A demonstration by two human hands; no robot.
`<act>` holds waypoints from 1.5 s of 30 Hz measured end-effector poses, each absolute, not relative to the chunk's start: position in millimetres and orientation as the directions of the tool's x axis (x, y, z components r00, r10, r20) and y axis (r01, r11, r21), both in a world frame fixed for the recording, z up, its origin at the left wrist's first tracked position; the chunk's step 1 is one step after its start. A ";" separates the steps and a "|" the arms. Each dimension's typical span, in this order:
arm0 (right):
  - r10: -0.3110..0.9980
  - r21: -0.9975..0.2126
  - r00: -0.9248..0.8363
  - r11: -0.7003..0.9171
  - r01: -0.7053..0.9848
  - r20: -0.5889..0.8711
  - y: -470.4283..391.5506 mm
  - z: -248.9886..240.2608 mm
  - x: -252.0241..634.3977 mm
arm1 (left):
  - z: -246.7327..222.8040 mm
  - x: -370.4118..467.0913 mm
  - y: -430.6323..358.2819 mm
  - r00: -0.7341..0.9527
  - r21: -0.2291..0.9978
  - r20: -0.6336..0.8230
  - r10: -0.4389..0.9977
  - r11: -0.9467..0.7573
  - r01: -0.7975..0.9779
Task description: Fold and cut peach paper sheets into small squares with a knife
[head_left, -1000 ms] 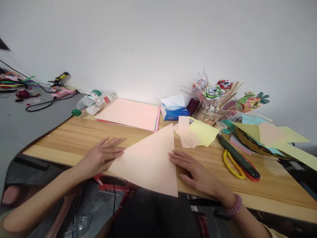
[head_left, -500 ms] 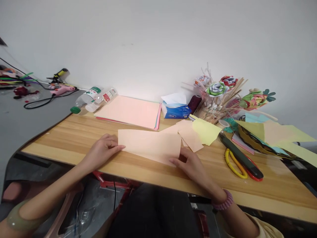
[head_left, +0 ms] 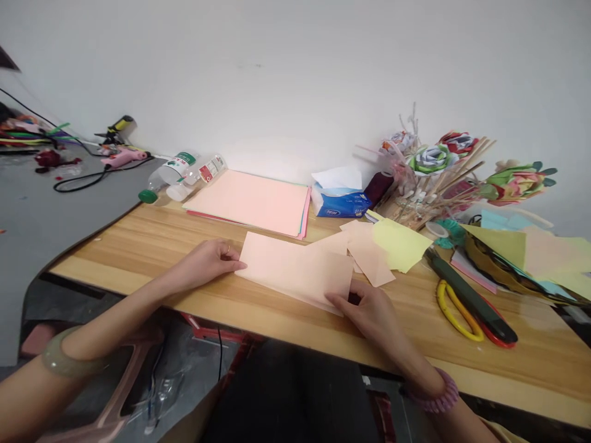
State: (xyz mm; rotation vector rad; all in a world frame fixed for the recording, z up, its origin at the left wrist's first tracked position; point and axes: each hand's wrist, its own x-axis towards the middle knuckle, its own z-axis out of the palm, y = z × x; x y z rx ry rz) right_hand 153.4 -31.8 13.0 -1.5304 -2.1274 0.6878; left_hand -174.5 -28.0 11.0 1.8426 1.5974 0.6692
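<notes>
Right hand (head_left: 373, 311): pinches the near right corner of the peach sheet, thumb on top, fingers beneath.
Left hand (head_left: 207, 261): fingers curled, tips pressing the sheet's left short edge.
Peach sheet (head_left: 295, 271): lies on the wooden table (head_left: 138, 246) between both hands; its long axis runs left to right, the right end angled slightly nearer.
Scissors (head_left: 466, 301): right of the sheet, yellow and red handles.
Paper scraps (head_left: 383, 249): just beyond the sheet's right end.
Paper stack (head_left: 252, 200): behind the sheet.
Tissue pack (head_left: 339, 203): right of the stack; blue, print unreadable.
Bottles (head_left: 180, 175): left of the stack, lying down; labels illegible.
</notes>
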 end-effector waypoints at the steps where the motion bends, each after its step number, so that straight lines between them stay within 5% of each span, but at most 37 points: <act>1: 0.953 -0.614 -0.299 0.267 0.743 0.053 -32.1 13.2 153.6 | 10.4 -174.1 -26.7 0.146 0.725 -0.016 0.989 -0.089 0.683; 20: 0.929 -0.622 -0.357 0.336 0.707 0.096 -39.0 17.9 153.8 | 5.3 -164.2 -31.3 0.085 0.850 -0.071 0.994 0.016 0.527; 33: 0.919 -0.695 -0.343 0.377 0.612 0.197 -47.5 3.6 160.0 | 0.1 -165.8 -32.5 0.114 0.679 0.069 0.991 -0.130 0.723; 45: 0.927 -0.675 -0.292 0.371 0.638 0.234 -51.6 -3.7 162.3 | -5.3 -165.6 -33.4 0.058 0.724 0.072 0.996 -0.092 0.683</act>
